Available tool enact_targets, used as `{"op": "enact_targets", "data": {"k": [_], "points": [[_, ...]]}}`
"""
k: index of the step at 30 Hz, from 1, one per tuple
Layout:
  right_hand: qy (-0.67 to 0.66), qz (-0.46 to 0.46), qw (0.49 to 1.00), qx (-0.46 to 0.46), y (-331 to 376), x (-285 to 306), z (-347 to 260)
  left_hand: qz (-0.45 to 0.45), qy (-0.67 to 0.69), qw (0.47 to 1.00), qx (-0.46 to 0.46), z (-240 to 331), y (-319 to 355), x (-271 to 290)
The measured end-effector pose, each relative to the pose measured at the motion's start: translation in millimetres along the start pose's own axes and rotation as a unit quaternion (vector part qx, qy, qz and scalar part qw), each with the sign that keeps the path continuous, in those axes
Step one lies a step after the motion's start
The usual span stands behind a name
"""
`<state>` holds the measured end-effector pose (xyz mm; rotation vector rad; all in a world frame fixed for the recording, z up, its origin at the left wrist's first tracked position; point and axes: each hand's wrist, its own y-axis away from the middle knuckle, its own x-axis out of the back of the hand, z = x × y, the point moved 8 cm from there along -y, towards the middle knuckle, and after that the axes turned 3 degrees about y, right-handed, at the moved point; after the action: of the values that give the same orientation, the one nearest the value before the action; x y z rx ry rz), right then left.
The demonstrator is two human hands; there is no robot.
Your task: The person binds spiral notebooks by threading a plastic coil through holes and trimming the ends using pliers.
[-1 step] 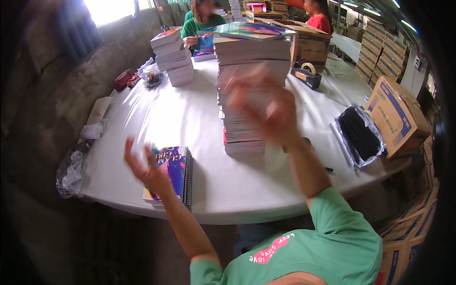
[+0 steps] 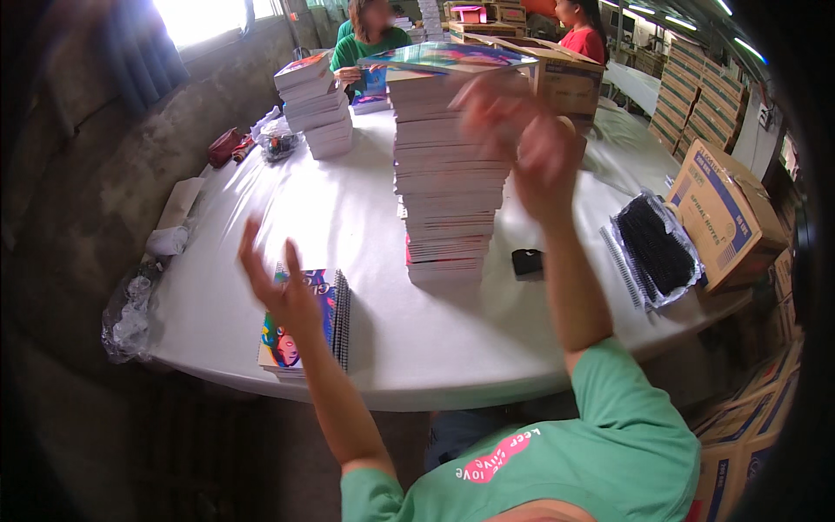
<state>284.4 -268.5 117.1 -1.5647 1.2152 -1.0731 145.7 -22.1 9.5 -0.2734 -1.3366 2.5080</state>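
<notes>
My left hand [image 2: 287, 291] hovers over a low pile of spiral-bound notebooks [image 2: 277, 351] with colourful covers, near the front left of the table. Its fingers are spread and nothing is in them. Raised beside the upper right of a tall stack of unbound books [image 2: 444, 200] is my right hand [image 2: 531, 143]. Motion smears its fingers, so I cannot tell whether they grip anything. A book with a bright cover [image 2: 452, 56] lies on top of the tall stack. To the right of the stack's base sits a small black object [image 2: 527, 264].
Black spiral coils [image 2: 658, 244] in plastic lie at the right, by a cardboard carton [image 2: 726, 213]. A shorter book stack [image 2: 317, 109] stands back left, near a plastic bag [image 2: 278, 141]. Across the white table [image 2: 235, 235], a person in green [image 2: 391, 39] handles a book.
My right hand has moved right and slightly up, uncovering the black object and more of the tall stack. My left hand has risen slightly, moved right and shows more of the notebook cover.
</notes>
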Motion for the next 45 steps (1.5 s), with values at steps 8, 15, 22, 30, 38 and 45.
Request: {"op": "enact_targets", "data": {"k": [8, 15, 22, 30, 38, 45], "points": [[0.150, -0.300, 0.801, -0.495, -60, 60, 214, -0.131, -0.094, 0.955, -0.249, 108, -46, -164], [0.283, -0.153, 0.945, -0.061, -113, 116, 142, -0.092, -0.201, 0.934, -0.282, 138, -36, -166], [0.220, -0.214, 0.950, 0.049, 14, 135, 3, -0.163, -0.029, 0.903, -0.397, 264, 64, -137], [0.195, -0.261, 0.910, -0.256, 250, 127, 68, -0.523, -0.083, 0.832, -0.166, 137, 225, -194], [-0.220, -0.326, 0.798, -0.456, 261, 142, 117, -0.380, -0.108, 0.895, -0.206, 128, 236, -176], [0.537, -0.207, 0.730, -0.368, 329, 261, 266, -0.335, -0.064, 0.914, -0.218, 135, 221, -156]]}}
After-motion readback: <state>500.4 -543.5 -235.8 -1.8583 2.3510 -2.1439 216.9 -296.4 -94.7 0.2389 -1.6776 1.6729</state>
